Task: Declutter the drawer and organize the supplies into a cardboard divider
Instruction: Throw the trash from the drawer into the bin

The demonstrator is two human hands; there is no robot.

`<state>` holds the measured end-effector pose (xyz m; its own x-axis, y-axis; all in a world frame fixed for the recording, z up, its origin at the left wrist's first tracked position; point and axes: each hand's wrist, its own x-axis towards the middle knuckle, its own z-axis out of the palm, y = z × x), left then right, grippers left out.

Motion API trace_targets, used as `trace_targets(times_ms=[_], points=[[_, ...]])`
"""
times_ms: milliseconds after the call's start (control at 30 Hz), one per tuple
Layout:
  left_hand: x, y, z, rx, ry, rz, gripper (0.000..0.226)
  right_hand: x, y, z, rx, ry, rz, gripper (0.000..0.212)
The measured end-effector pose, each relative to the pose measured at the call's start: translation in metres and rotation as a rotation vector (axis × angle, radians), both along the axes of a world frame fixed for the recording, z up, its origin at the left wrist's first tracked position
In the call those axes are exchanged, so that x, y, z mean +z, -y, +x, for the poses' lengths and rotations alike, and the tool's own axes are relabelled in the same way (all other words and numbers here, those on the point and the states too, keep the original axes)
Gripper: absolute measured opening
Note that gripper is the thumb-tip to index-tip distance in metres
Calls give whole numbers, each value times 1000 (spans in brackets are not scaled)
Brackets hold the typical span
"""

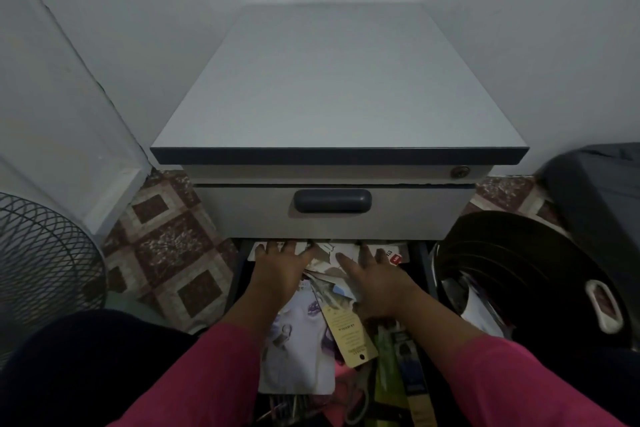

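A grey cabinet's lower drawer (242, 274) is pulled out toward me, packed with loose papers, cards and packets. My left hand (280, 262) lies flat, fingers spread, on white papers at the drawer's back left. Fingers out straight, my right hand (374, 279) rests on crumpled papers (327, 262) at the back right. A beige tag (348, 331), a pale printed card (298, 340), grey-handled scissors (360, 395) and green packets (389, 374) lie nearer me. No cardboard divider is in view.
The upper drawer (415, 210) with a dark handle (332, 200) is closed, just above my fingers. A fan grille (38, 267) stands at left. A black bin (519, 270) holding papers stands at right. Patterned floor shows on both sides.
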<state>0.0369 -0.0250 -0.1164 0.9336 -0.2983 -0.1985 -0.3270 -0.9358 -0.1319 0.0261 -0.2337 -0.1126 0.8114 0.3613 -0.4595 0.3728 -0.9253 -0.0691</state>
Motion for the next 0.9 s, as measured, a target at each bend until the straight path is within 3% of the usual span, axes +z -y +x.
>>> trace_targets(times_ms=[167,267,533,633,700,833,900], points=[[17,1,-6,28,43,-115,63,20,3,-1,-1,85,50,82],[23,1,-6,36,-95,-136,68,40,8,-11,11,129,93,74],[54,-1,-58,13,-257,-104,63,78,7,-75,51,111,80,71],[47,0,-83,-15,-284,-69,78,81,11,-94,55,63,57,62],[44,6,-101,-32,-304,-69,72,85,13,-106,54,-15,35,59],[42,14,-132,-68,-335,-50,69,88,19,-126,5,-266,-52,86],[43,12,-136,-82,-408,-89,72,86,20,-129,-11,-278,-46,77]])
